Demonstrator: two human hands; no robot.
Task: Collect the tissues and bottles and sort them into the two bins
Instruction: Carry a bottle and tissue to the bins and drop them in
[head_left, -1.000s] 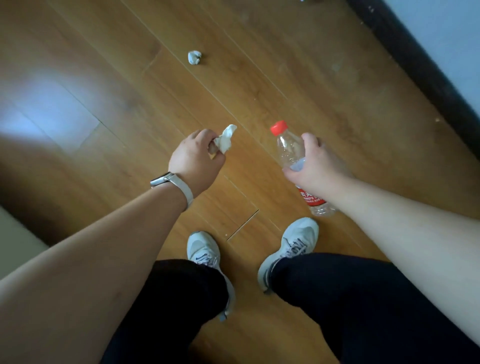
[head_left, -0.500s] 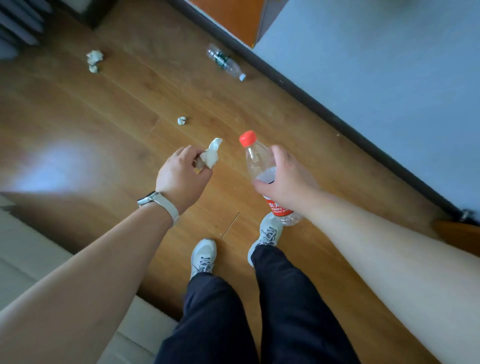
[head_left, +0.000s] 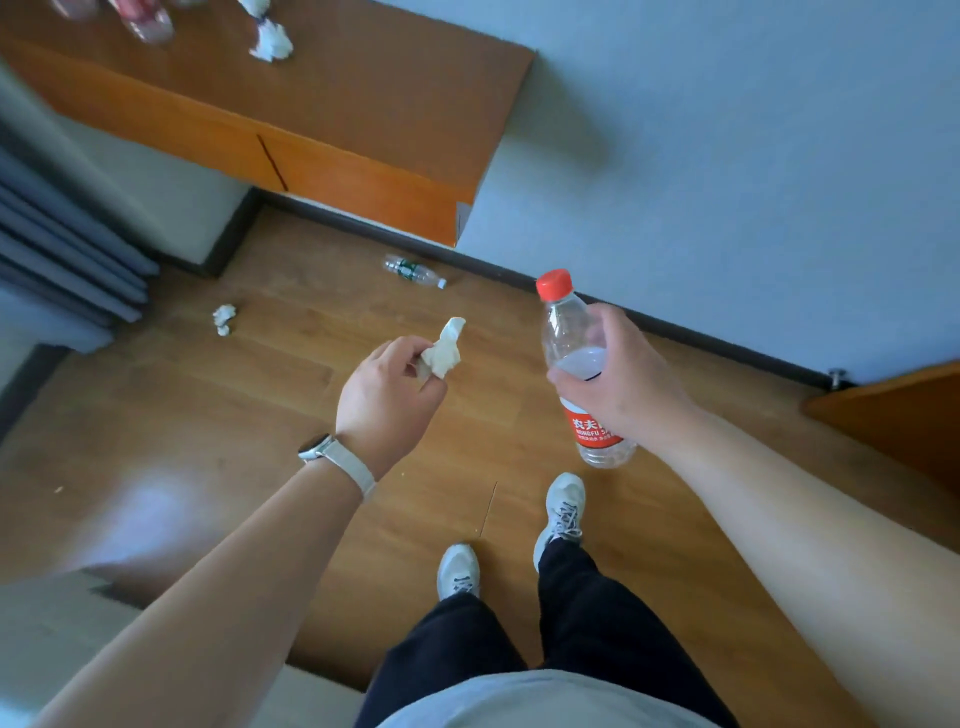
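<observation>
Above the wooden floor (head_left: 218, 426), between the person's two outstretched arms, the right hand (head_left: 628, 382) grips a clear bottle (head_left: 566, 327) with a red cap and a red label. Fingers and thumb curl round its middle, and the bottle is tilted with the cap up and away from the body. The plastic looks clear at neck and base; whether any liquid is inside cannot be told. The left hand (head_left: 387, 397), with a pale watch (head_left: 318, 450) at its wrist, pinches a crumpled white tissue (head_left: 445, 347) between thumb and fingertips, most of it sticking out beyond the fingers. The two hands are apart.

Farther off, a second bottle (head_left: 414, 270) with a green label lies on its side on the floor, close to the dark baseboard (head_left: 701, 338) under the blue-grey wall (head_left: 727, 156). It is too small to show what it holds. The end of a wooden desk (head_left: 374, 98) hangs over the floor just beyond it. Left of that bottle, well apart, a loose tissue (head_left: 224, 318) lies on the boards near the grey curtain (head_left: 67, 249). On the desk top sits another white tissue (head_left: 271, 42), and near it are blurred pinkish shapes (head_left: 148, 23) — too smeared to name. Below the hands, two grey shoes (head_left: 458, 569) stand on the floor.
</observation>
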